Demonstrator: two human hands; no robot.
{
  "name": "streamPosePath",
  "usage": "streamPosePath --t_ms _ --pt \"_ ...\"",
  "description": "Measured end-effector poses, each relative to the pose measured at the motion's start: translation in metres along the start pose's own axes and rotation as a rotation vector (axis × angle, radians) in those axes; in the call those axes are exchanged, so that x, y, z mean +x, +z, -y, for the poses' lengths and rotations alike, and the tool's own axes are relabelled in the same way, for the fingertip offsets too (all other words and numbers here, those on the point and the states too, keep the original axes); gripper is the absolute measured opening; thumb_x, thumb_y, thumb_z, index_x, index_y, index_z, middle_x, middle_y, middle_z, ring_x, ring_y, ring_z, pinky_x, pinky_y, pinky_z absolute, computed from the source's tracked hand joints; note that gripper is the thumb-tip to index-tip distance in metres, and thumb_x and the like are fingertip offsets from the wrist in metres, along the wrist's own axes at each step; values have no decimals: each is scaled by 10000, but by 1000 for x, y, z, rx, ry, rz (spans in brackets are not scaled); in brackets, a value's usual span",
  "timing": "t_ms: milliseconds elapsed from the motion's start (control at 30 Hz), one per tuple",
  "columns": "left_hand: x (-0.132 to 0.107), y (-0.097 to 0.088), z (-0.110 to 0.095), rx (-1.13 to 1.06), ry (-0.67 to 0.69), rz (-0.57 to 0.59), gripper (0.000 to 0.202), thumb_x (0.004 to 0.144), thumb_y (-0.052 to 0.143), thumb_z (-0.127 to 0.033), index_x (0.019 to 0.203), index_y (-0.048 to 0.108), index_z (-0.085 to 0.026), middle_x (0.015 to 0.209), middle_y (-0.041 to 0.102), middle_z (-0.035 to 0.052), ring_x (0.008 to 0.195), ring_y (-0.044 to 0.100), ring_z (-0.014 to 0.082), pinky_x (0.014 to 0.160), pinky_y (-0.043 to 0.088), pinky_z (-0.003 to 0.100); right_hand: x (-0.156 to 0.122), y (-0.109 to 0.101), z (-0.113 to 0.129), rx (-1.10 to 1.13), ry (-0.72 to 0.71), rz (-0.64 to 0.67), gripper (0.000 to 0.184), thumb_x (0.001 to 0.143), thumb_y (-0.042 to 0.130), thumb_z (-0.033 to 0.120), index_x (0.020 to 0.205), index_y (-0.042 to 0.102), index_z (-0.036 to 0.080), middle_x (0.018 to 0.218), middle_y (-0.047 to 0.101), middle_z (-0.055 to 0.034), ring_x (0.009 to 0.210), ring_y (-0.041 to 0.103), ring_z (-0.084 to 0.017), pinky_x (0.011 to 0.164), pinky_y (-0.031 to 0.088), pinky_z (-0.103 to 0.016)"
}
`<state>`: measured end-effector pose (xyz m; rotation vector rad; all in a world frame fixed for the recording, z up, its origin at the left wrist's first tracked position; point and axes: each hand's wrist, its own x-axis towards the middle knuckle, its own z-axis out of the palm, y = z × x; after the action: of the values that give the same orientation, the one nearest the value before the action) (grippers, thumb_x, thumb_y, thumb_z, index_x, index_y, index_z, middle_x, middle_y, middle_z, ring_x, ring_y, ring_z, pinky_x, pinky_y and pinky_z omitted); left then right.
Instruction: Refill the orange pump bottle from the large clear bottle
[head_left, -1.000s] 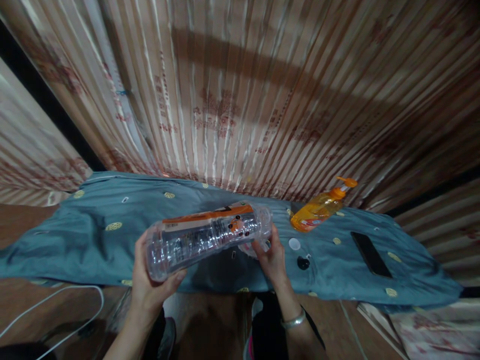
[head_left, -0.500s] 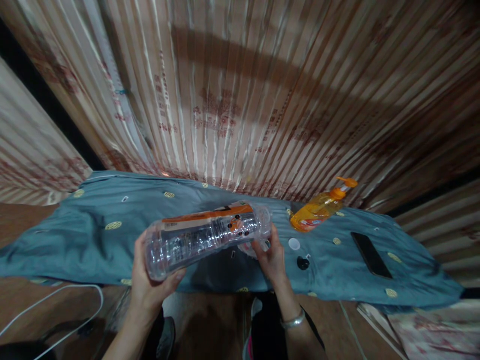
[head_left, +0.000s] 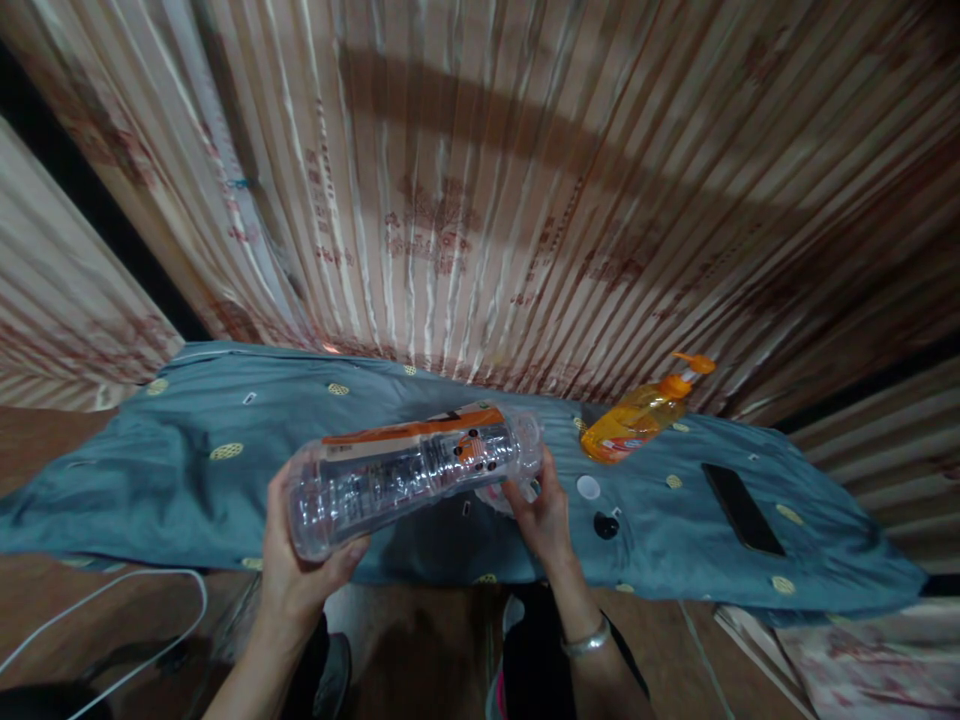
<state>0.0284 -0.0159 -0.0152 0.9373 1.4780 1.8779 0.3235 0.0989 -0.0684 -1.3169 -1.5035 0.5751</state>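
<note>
A large clear plastic bottle [head_left: 409,472] with an orange label lies tilted on its side in the air above the blue-grey cloth [head_left: 187,470]. My left hand [head_left: 296,565] is wrapped round its base end. My right hand [head_left: 544,515] is closed near the bottle's neck end, fingers pinched on a small pale object I cannot make out. A silver bangle sits on my right wrist.
An orange pump bottle [head_left: 637,412] stands at the back right. A white cap [head_left: 589,487] and a small black object [head_left: 606,524] lie just right of my right hand. A dark phone [head_left: 741,508] lies further right. A white cable [head_left: 112,600] runs at lower left. A striped curtain hangs behind.
</note>
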Motion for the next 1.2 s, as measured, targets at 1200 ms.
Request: streamPosePath --t_ms 1200 --pt "1 2 3 -44 41 32 1123 534 1085 -481 1552 669 -251 1603 721 144 1443 704 376 1160 611 405 0 2 -3 27 -26 2 703 942 802 418 1593 617 228 1258 892 -120 1108 873 -321 931 719 -416"
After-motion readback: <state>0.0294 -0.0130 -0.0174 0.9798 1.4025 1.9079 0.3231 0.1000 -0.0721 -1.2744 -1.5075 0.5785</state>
